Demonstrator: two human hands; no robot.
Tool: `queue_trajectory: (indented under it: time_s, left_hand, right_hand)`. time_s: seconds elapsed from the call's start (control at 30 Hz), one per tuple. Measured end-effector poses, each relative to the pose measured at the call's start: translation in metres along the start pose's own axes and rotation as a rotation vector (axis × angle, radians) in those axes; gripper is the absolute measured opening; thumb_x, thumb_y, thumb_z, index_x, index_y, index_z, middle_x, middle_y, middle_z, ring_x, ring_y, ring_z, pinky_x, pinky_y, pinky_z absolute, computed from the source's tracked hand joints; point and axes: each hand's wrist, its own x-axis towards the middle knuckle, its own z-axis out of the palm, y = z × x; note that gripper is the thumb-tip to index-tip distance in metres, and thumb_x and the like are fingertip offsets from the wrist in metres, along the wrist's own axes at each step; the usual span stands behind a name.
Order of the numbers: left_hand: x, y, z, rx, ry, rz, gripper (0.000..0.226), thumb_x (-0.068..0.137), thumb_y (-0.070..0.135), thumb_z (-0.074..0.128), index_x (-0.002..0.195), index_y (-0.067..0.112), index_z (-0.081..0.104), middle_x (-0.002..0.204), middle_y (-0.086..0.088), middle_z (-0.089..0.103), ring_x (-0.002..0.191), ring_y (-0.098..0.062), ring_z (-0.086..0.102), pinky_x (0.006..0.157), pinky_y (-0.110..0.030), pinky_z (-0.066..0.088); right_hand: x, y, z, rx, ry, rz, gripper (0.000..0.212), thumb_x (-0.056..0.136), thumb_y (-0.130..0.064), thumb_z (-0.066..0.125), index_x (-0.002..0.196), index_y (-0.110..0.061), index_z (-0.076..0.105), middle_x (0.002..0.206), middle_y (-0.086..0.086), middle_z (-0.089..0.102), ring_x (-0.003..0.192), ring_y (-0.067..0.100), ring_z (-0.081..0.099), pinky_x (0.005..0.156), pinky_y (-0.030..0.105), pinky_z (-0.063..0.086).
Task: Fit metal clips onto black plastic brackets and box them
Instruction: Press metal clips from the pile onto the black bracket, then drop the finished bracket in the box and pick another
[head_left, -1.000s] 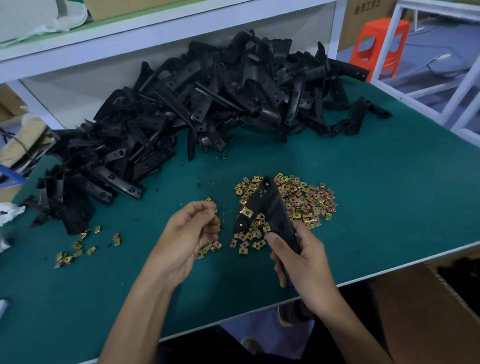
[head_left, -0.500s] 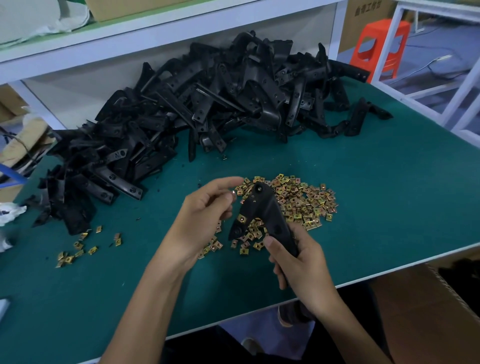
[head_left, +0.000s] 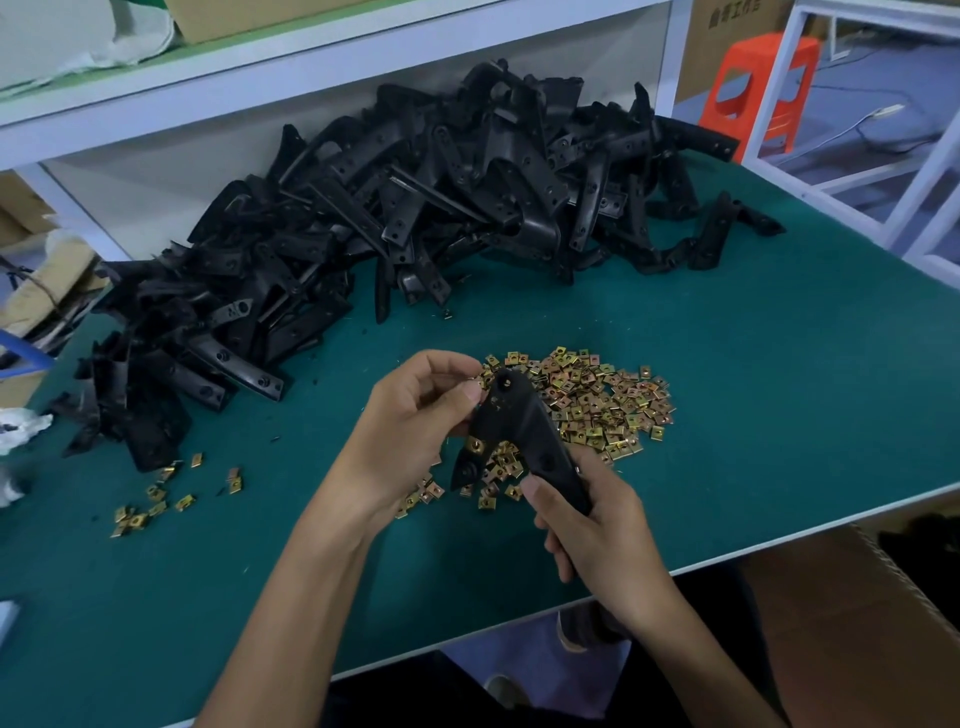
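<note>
— Where's the bracket (head_left: 519, 431)?

— In the air over the near left edge of the clip heap (head_left: 608, 400), long end pointing toward the person. One brass-coloured clip (head_left: 474, 445) already sits on its short arm.

— And the hands?

— The right hand (head_left: 597, 535) is wrapped round the long end, thumb on top. The left hand (head_left: 410, 431) is curled, thumb and fingers pinching the upper end. I cannot tell whether a clip is under that thumb.

— What's around the heap?

— It lies on a green table (head_left: 727, 338). Beyond it and to its left is a big pile of black brackets (head_left: 389, 228). Well to its left is a small scatter of clips (head_left: 171, 493). Nearer than the heap and to its right, below the table edge, stands a cardboard box (head_left: 857, 623).

— Any writing?

— Far beyond the heap, to the right, a brown carton (head_left: 737, 31) carries dark printed characters, too small to read. An orange stool (head_left: 753, 88) stands beside it.
</note>
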Motion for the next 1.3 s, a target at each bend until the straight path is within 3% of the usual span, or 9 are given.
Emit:
queue_trajectory:
  time_s: [0.47,0.67,0.77,0.87,0.93,1.03,1.17,1.23,1.3]
  left_hand:
    - [-0.005,-0.009,0.014,0.011,0.12,0.053,0.016,0.092,0.003,0.069,0.096,0.018,0.068,0.071,0.008,0.068,0.069,-0.005,0.063,0.063,-0.016,0.05]
    - [-0.009,-0.009,0.019,0.096,0.145,0.087,0.015,0.091,0.014,0.073,0.096,0.029,0.07,0.083,-0.002,0.073,0.078,-0.013,0.068,0.069,-0.024,0.054]
    - [-0.014,-0.013,0.021,0.1,0.081,0.092,0.024,0.086,0.024,0.077,0.106,0.034,0.069,0.098,0.006,0.075,0.094,-0.011,0.07,0.079,-0.024,0.053]
    - [-0.025,-0.024,0.029,0.288,0.034,0.146,0.041,0.084,0.034,0.076,0.12,0.044,0.061,0.111,0.022,0.07,0.105,0.002,0.065,0.082,-0.013,0.05]
    - [-0.03,-0.027,0.035,0.4,0.077,0.191,0.043,0.089,0.039,0.072,0.127,0.047,0.056,0.113,0.031,0.066,0.105,0.008,0.063,0.079,-0.009,0.049]
    - [-0.031,-0.02,0.039,0.469,0.089,0.241,0.042,0.094,0.04,0.067,0.13,0.053,0.05,0.113,0.036,0.063,0.1,0.01,0.063,0.077,-0.017,0.052]
    - [-0.029,-0.004,0.05,0.522,-0.047,0.349,0.036,0.093,0.047,0.062,0.126,0.057,0.049,0.115,0.046,0.056,0.098,0.022,0.056,0.072,-0.003,0.044]
    - [-0.029,-0.002,0.066,0.532,-0.152,0.387,0.03,0.09,0.05,0.057,0.119,0.057,0.051,0.11,0.047,0.056,0.093,0.022,0.056,0.07,-0.001,0.04]
    - [-0.029,-0.005,0.088,0.554,-0.277,0.417,0.029,0.09,0.051,0.054,0.118,0.058,0.048,0.112,0.047,0.054,0.098,0.025,0.052,0.075,0.0,0.038]
  right_hand:
    - [0.002,0.002,-0.002,-0.118,-0.062,-0.017,0.007,0.098,-0.03,0.066,0.097,-0.036,0.062,0.066,0.004,0.063,0.044,0.014,0.054,0.037,0.029,0.043]
    - [0.0,0.0,0.001,-0.093,-0.029,-0.023,0.008,0.097,-0.033,0.066,0.097,-0.039,0.06,0.066,0.006,0.062,0.042,0.016,0.052,0.037,0.028,0.043]
    - [0.0,-0.002,0.002,0.0,-0.003,-0.001,0.008,0.096,-0.034,0.068,0.095,-0.039,0.062,0.065,0.004,0.061,0.046,0.018,0.053,0.038,0.029,0.044]
    - [-0.001,-0.002,0.001,0.105,0.024,0.001,0.006,0.097,-0.032,0.067,0.093,-0.034,0.063,0.066,0.004,0.058,0.049,0.019,0.053,0.038,0.029,0.045]
    - [-0.003,-0.005,-0.001,0.156,0.036,0.0,0.006,0.098,-0.034,0.065,0.094,-0.03,0.062,0.068,0.006,0.058,0.049,0.019,0.052,0.039,0.029,0.044]
    - [-0.009,-0.01,0.001,0.234,0.029,0.019,0.008,0.102,-0.032,0.059,0.097,-0.028,0.064,0.073,0.012,0.061,0.056,0.023,0.056,0.047,0.034,0.049]
    - [-0.032,-0.013,-0.014,0.225,0.051,0.05,0.026,0.095,-0.037,0.059,0.108,-0.017,0.068,0.084,0.03,0.058,0.072,0.022,0.057,0.065,0.035,0.045]
    - [-0.048,-0.012,-0.029,0.267,0.064,0.101,0.032,0.095,-0.032,0.06,0.107,-0.003,0.063,0.08,0.021,0.064,0.07,0.017,0.062,0.064,0.026,0.047]
    - [-0.066,-0.012,-0.049,0.287,0.108,0.154,0.022,0.098,-0.022,0.061,0.104,-0.001,0.061,0.081,0.014,0.07,0.067,0.013,0.066,0.062,0.022,0.049]
